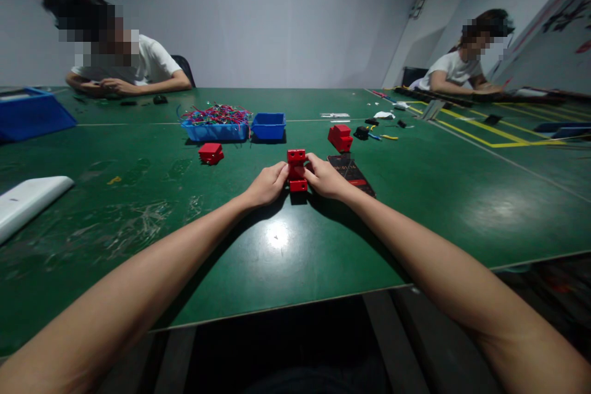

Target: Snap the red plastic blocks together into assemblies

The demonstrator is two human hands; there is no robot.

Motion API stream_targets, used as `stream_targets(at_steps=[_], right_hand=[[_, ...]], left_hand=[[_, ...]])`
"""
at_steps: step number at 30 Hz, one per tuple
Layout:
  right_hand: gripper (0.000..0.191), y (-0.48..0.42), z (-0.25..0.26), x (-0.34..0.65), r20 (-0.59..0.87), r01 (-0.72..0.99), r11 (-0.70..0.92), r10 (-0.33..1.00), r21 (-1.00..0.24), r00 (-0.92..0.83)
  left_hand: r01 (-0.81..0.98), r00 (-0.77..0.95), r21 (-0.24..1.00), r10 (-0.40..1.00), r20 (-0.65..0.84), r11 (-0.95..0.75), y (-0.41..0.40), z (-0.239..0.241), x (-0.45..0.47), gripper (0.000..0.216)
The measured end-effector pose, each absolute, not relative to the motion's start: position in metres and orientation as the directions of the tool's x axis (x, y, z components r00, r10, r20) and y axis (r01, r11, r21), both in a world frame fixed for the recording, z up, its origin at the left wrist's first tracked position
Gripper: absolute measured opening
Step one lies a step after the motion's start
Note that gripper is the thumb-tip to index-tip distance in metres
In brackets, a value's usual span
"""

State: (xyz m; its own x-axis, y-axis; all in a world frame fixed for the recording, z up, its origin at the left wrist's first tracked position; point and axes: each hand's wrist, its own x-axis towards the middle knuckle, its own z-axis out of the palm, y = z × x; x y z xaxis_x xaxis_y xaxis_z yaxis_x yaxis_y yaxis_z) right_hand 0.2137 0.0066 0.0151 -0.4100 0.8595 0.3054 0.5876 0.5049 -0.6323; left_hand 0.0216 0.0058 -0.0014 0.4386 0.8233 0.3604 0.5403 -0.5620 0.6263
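Observation:
Between my two hands, just above the green table, is a red block-shaped housing [296, 169] with small round holes in its upper and lower parts. My left hand [268, 183] pinches its left side with closed fingers. From the right, my right hand [324, 176] grips it too, the thumb lying across its middle. A second red housing [340, 138] stands behind my right hand, and another red housing [211, 153] lies to the left. Partly under my right hand is a dark phone [353, 173] with digits lit on its screen.
A blue bin of coloured wires [216, 128] stands beside a smaller blue bin [268, 127]. Black parts [361, 132] and pliers [388, 136] lie back right. At left are a white case [32, 200] and a large blue bin [34, 116]. Two people sit across the green table [258, 265].

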Motion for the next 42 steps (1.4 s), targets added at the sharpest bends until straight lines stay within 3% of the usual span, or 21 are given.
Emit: stream_targets(at_steps=[9, 15, 20, 25, 29, 35, 40, 42], right_hand=[[0.021, 0.015, 0.006, 0.211, 0.254, 0.408, 0.395, 0.898, -0.823, -0.358], [0.007, 0.010, 0.011, 0.201, 0.031, 0.167, 0.055, 0.989, -0.984, -0.144], [0.004, 0.006, 0.018, 0.197, -0.012, 0.034, -0.009, 0.994, -0.999, -0.109], [0.003, 0.008, 0.016, 0.201, -0.038, -0.012, -0.041, 0.986, -0.999, -0.165], [0.010, 0.008, 0.015, 0.206, -0.028, -0.083, -0.056, 0.951, -0.995, -0.309], [0.015, 0.002, 0.021, 0.209, -0.065, -0.106, -0.123, 0.897, -0.987, -0.437], [0.008, 0.001, 0.026, 0.207, -0.100, -0.094, -0.146, 0.920, -0.985, -0.378], [0.014, 0.002, 0.027, 0.205, -0.116, -0.110, -0.161, 0.935, -0.981, -0.335]], left_hand=[[0.539, 0.436, 0.615, 0.816, 0.381, -0.575, 0.003, 0.000, 0.021, 0.041], [0.521, 0.443, 0.620, 0.807, 0.391, -0.587, 0.002, 0.000, 0.022, 0.039], [0.518, 0.428, 0.637, 0.818, 0.385, -0.571, 0.002, -0.001, 0.023, 0.038], [0.465, 0.242, 0.769, 0.899, 0.365, -0.438, 0.004, -0.002, 0.023, 0.047], [0.326, 0.289, 0.833, 0.886, 0.363, -0.447, 0.004, -0.002, 0.023, 0.059], [0.189, 0.412, 0.819, 0.800, 0.435, -0.542, 0.002, -0.002, 0.021, 0.068], [0.203, 0.386, 0.834, 0.824, 0.414, -0.514, 0.001, 0.002, 0.022, 0.056], [0.257, 0.318, 0.839, 0.862, 0.396, -0.480, 0.001, 0.003, 0.024, 0.055]])
